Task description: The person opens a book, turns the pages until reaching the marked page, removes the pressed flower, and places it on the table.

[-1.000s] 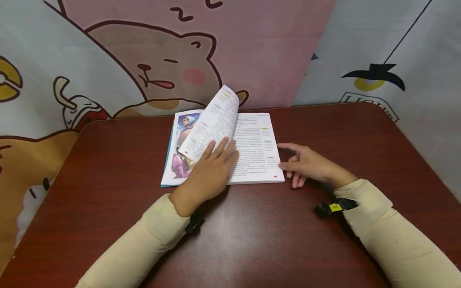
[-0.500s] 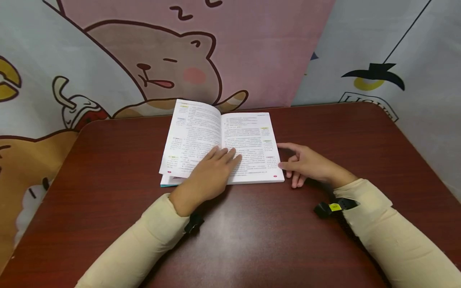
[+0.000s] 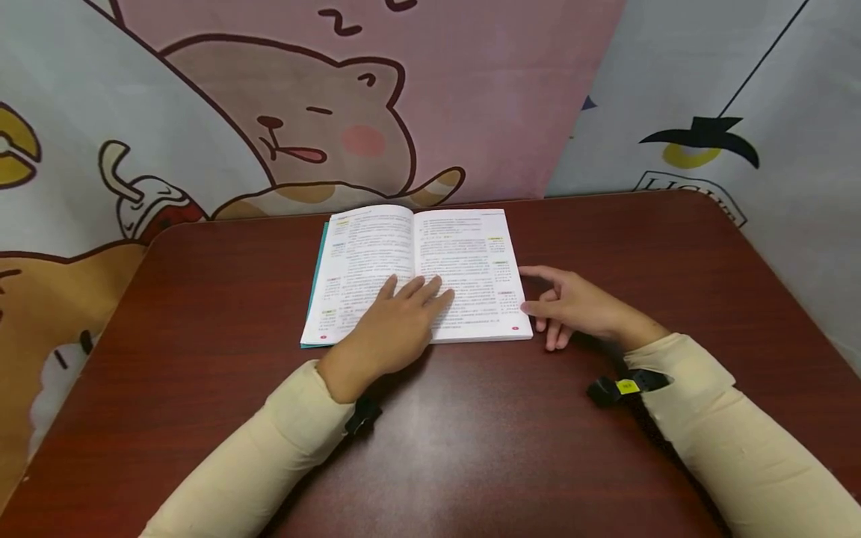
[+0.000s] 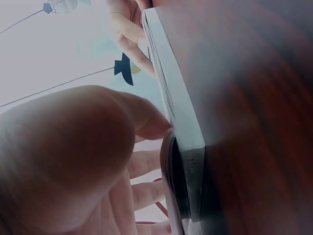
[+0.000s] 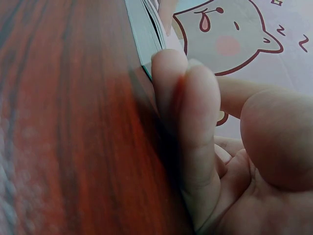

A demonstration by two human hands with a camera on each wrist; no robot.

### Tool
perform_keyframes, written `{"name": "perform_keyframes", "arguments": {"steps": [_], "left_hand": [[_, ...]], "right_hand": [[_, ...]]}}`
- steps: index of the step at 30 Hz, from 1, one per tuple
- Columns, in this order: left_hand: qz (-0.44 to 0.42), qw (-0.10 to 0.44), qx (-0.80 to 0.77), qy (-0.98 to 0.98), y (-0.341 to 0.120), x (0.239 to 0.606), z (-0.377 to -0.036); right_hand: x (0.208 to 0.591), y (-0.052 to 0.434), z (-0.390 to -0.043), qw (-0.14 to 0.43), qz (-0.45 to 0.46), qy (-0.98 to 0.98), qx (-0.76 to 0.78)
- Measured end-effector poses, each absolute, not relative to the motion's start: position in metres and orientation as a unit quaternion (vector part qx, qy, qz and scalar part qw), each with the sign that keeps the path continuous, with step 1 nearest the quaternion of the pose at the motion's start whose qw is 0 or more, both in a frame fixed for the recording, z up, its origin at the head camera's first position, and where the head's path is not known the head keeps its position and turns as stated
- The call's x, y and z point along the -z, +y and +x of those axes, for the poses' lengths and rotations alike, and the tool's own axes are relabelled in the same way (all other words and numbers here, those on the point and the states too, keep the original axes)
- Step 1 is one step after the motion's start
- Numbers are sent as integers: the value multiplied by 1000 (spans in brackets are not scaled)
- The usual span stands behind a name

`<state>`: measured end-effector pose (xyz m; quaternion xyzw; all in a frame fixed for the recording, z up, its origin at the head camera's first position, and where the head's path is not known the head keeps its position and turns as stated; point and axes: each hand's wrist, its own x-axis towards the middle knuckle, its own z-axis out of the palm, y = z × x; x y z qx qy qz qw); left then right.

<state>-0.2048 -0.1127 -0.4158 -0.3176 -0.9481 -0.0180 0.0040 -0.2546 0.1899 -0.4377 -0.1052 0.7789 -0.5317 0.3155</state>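
Head view shows a dark red-brown table (image 3: 471, 448) with a rounded far edge that meets a cartoon-printed backdrop (image 3: 323, 112) just behind it. Bare tabletop runs wide to the left and right and across the whole near half, where only the two cream sleeves lie.

An open book (image 3: 464, 261) lies flat at the far middle of the table, its top edge near the backdrop. Both facing pages are white with dense printed text and small coloured marks in the margins; a teal cover edge peeks out along the left side. The spine runs from the person toward the backdrop, so the spread is widest from left to right, and its near edge lies roughly parallel to the near table edge.

Resting palm-down on the lower part of the pages, the left hand (image 3: 397, 325) has straight, relaxed fingers reaching onto the gutter; it presses rather than grips. The left wrist view shows the page block (image 4: 181, 112) edge-on, just beside that hand.

At the book's right edge the right hand (image 3: 578, 306) rests on the table, its fingers loosely bent with the tips touching the page edge, gripping nothing. The right wrist view shows these fingers (image 5: 195, 122) close up beside the book's corner.
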Motion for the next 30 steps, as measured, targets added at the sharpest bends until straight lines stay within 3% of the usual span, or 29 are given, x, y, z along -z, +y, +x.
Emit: {"name": "perform_keyframes", "arguments": {"steps": [12, 30], "left_hand": [[-314, -34, 23, -949, -112, 415, -206], [-329, -27, 17, -944, -112, 416, -208]], "right_hand": [[440, 191, -257, 312, -103, 784, 527], [440, 191, -257, 314, -94, 784, 527]]}}
